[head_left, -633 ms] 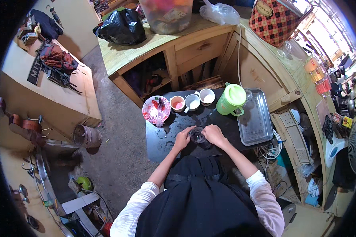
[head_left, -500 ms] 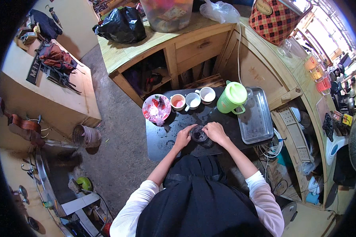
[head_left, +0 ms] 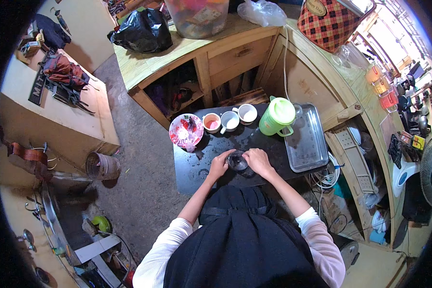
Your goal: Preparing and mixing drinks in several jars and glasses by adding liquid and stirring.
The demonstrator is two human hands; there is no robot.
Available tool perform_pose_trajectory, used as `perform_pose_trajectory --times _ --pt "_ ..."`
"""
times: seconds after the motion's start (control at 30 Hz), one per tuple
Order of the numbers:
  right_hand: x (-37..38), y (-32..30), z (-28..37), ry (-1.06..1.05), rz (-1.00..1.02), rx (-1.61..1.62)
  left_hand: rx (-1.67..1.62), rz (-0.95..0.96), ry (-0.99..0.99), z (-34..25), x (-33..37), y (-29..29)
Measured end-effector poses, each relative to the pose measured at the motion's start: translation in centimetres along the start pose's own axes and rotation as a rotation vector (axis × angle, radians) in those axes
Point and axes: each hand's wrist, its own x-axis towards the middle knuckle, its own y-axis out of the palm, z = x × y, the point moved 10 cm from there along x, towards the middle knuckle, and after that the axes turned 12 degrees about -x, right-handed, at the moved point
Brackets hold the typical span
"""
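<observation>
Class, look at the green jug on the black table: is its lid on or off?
On. The green jug stands upright on the black table, and a pale green lid covers its whole top, so no opening or contents show.

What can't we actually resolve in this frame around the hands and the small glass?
- Head view: the small glass sits between the left hand and right hand; its contents are too small and dark to tell.
- Grip: fingers cover the glass's sides, so which hand bears it is unclear.
- Green jug: lid hides the inside.
- Three cups: contents too small to tell.
- Black table: near edge hidden by the person's body.
</observation>
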Motion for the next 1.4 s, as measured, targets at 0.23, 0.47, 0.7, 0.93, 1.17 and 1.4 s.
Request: perform_pose_trajectory --times 0.23,0.47,0.7,0.93,1.17,1.4 --pt "0.2 0.2 0.0 -0.057 -0.046 -0.035 -0.009 -0.009 -0.026 0.3 0.0 -0.1" --pt "0.6 -0.5 0.0 -0.133 -0.07 0.009 0.003 -0.021 -0.052 0.4 -0.2 0.0" --pt "1.1 0.1 1.0 -0.193 -0.003 -0.106 0.045 -0.041 -0.097 1.5 -0.3 -0.1" --pt "1.5 0.2 0.3 -0.179 0.041 -0.009 0.041 -0.056 -0.049 0.6 -0.2 -0.2" --pt "0.8 1.2 1.6 -0.241 0.026 -0.115 0.038 -0.036 -0.076 0.0 0.0 -0.2" --pt "1.2 0.8 1.5 -0.235 0.01 -0.13 0.027 -0.051 -0.059 0.3 0.0 -0.3"
